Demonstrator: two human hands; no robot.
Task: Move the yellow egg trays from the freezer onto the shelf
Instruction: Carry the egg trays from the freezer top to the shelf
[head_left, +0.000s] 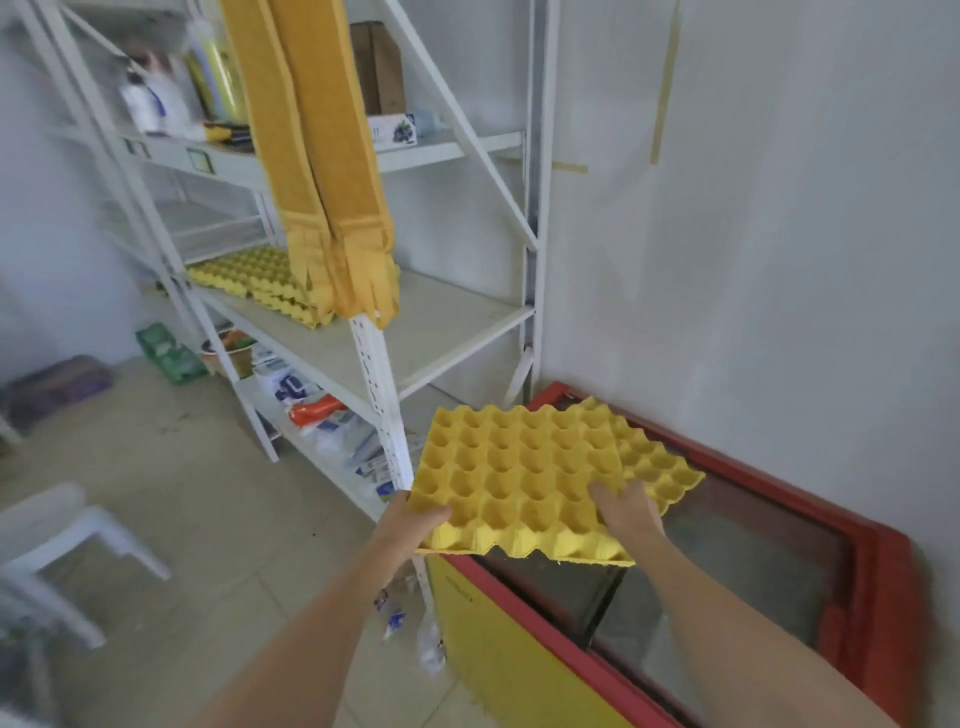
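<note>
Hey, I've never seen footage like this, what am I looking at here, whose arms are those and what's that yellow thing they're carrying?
There is no machine here. This is one picture from a wide-angle camera worn on a person's head, looking forward and down, so the two bare arms reaching in from the bottom are the wearer's own.

The left hand and the right hand each grip the near edge of a yellow egg tray, a moulded sheet of empty cups, held roughly flat above a chest freezer with a red rim and glass lids. More tray shows at its right edge, so it may be more than one.

To the left stands a white metal shelf. On its middle level already lies a stack of egg trays, partly hidden by hanging yellow cloth. Boxes and bottles sit higher up, bags lower down.
</note>
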